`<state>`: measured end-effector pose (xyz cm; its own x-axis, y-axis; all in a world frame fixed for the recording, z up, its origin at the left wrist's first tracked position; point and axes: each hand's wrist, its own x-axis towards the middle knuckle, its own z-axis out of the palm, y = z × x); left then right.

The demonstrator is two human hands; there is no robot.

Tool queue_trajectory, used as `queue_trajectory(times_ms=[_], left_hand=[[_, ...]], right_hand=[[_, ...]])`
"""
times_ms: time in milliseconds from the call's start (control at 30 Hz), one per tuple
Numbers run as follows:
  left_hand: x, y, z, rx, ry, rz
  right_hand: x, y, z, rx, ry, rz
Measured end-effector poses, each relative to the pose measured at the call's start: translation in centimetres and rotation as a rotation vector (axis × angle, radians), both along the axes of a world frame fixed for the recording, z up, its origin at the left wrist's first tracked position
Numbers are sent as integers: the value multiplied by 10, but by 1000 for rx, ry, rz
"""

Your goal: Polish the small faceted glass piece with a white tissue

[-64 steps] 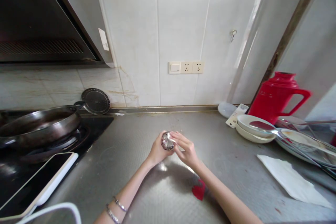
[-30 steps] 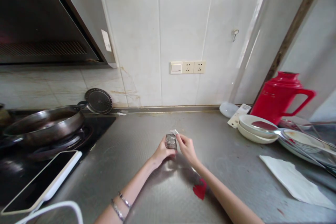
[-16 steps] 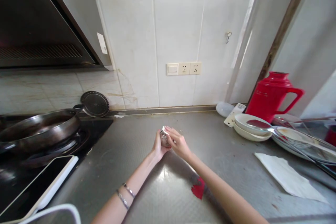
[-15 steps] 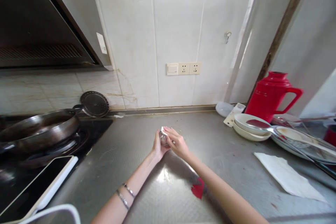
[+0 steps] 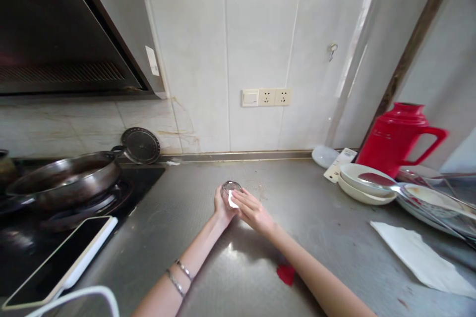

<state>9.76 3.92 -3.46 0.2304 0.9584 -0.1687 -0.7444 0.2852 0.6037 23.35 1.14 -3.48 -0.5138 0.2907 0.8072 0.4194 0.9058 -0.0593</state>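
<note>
A small clear glass [image 5: 231, 186] with a round dark rim is cupped in my left hand [image 5: 222, 209], above the middle of the steel counter. My right hand [image 5: 257, 214] presses a white piece of tissue [image 5: 232, 201] against the glass's near side, its fingers held together. The fingers of my left hand wrap the glass from the left and below; part of them is hidden. A scrap of red material [image 5: 285, 274] lies on the counter beside my right forearm.
On the left, a metal pan [image 5: 70, 178] sits on the black stove, with a phone [image 5: 63, 262] at its front edge. To the right stand a red thermos jug [image 5: 396, 136] and stacked white bowls [image 5: 364, 195]. A white paper sheet [image 5: 420, 257] lies in front of them.
The glass has tilted, so its round rim now shows. My right hand and the tissue have slid down along its near side. The whole view has shifted slightly.
</note>
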Motion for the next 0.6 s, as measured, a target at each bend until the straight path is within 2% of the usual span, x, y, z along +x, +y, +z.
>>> queue_trajectory(times_ms=[100,333,600], left_hand=[[1,-2,3,-77,-30,75],[2,-8,8,-141,13,69],[7,-19,13,-122,53,-132]], right_hand=[[8,0,-1,-4,-7,-9],[17,6,-4,53,17,-91],[14,6,-4,-23,153,-169]])
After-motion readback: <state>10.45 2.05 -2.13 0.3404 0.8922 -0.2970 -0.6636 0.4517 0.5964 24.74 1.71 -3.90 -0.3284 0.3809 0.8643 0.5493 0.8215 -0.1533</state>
